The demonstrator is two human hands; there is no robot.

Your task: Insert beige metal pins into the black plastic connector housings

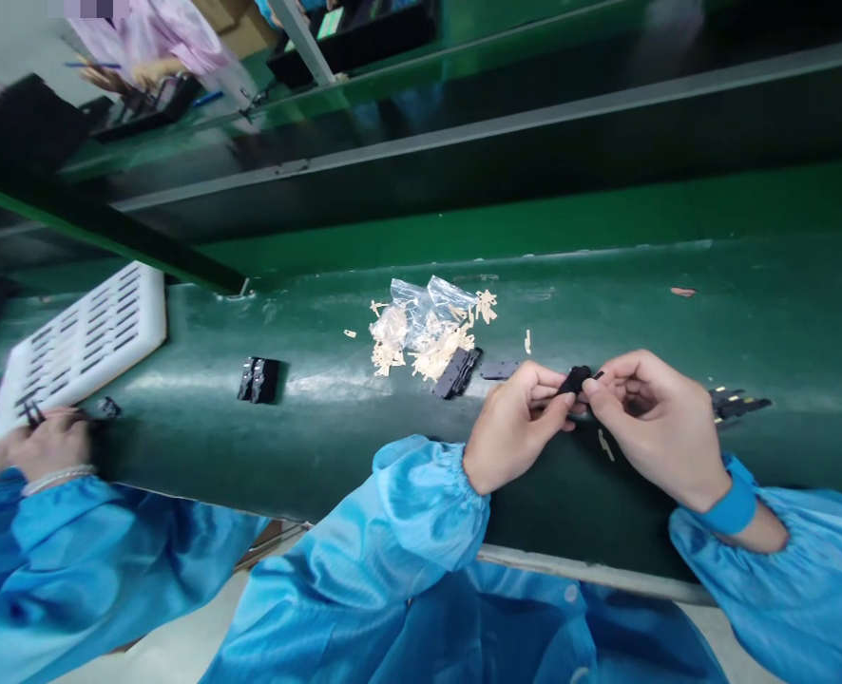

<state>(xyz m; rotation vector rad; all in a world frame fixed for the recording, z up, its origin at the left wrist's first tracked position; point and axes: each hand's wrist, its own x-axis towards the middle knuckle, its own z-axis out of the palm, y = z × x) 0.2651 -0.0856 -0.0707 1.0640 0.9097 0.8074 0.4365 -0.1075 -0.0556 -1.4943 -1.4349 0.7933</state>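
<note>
Both my hands meet over the green table around a small black plastic part (pixel 575 380). My left hand (pixel 517 423) pinches it from the left, thumb against fingers. From the right, my right hand (pixel 653 418) closes thumb and fingertips on its other end; its finer details are too small to tell. Left of my left hand lie a stack of black plastic pieces (pixel 457 372) and a flat dark piece (pixel 499 370). Beyond them, small cream-coloured pieces (pixel 439 353) are heaped by clear plastic bags (pixel 421 309). More black parts (pixel 738 405) lie partly behind my right hand.
A co-worker's hands (pixel 54 445) work at the left beside a white slotted tray (pixel 93 332). Black blocks (pixel 258 380) stand between us. A green post (pixel 107 223) and a long raised shelf rail (pixel 464 142) run behind the table. Another person (pixel 157 47) sits across.
</note>
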